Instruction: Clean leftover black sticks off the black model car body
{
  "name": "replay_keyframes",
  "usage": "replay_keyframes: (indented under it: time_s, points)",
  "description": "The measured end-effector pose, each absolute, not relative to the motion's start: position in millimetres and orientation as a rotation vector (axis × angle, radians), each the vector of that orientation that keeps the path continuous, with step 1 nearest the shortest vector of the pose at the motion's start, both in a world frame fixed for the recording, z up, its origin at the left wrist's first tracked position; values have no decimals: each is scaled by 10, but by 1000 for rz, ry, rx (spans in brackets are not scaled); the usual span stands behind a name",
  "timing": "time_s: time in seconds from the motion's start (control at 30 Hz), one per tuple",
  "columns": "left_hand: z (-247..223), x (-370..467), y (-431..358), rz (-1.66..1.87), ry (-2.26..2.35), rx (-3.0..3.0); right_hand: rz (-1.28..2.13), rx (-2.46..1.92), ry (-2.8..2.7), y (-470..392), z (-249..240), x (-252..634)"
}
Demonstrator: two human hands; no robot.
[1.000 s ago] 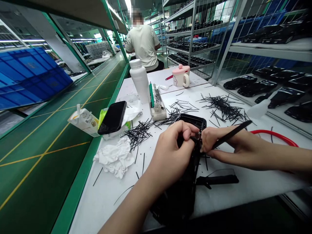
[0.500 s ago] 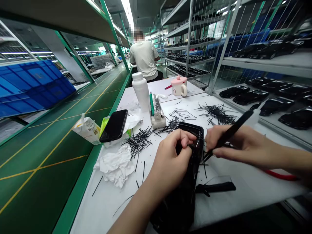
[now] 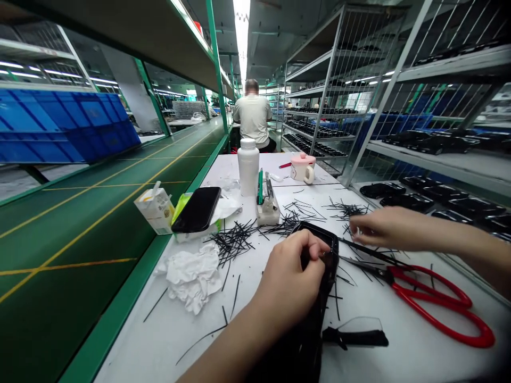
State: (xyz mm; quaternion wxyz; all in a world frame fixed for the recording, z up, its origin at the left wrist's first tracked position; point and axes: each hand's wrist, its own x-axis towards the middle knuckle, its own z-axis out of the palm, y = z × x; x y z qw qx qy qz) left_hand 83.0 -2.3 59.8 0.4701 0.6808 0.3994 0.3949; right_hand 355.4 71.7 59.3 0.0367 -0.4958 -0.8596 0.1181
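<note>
My left hand (image 3: 293,271) is closed, thumb and curled fingers pinching near the far end of a glossy black model car body (image 3: 315,229). My forearm hides much of the body, and what lies under the fingertips is hidden. My right hand (image 3: 377,226) reaches over the right-hand pile of thin black strips (image 3: 343,209), its thumb and fingers apart. On the table below that hand lies a slim black pair of tweezers (image 3: 373,251). Beside it are red-handled scissors (image 3: 431,303), blades pointing to the car body. A black bundled piece (image 3: 355,337) lies nearer me.
More black strips (image 3: 235,239) lie left of centre. Beyond are a phone (image 3: 197,209), drink carton (image 3: 155,208), crumpled tissue (image 3: 194,276), white bottle (image 3: 248,167), tool holder (image 3: 267,213) and lidded mug (image 3: 302,169). A green conveyor (image 3: 99,229) runs left; racks of black car bodies (image 3: 411,202) stand right.
My right hand has put down the black tweezers and moved toward the right-hand strip pile. The scissors show fully now. The left hand keeps its hold; the view has shifted.
</note>
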Motion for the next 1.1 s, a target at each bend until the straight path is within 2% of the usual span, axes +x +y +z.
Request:
replay_keyframes:
  time_s: [0.17, 0.37, 0.8, 1.1]
  points:
    - [600, 820, -14, 932, 988, 1708, 515, -1215, -2311, 1313, 835, 2613]
    - [602, 800, -5, 916, 985, 1733, 809, -1030, -2215, 1686, 800, 1980]
    - [558, 802, -12, 864, 980, 1780, 859, -947, -1976, 1649, 683, 1973]
    - [607, 790, -42, 743, 1093, 1968, 805, -794, -1560, 1212, 1203, 2708]
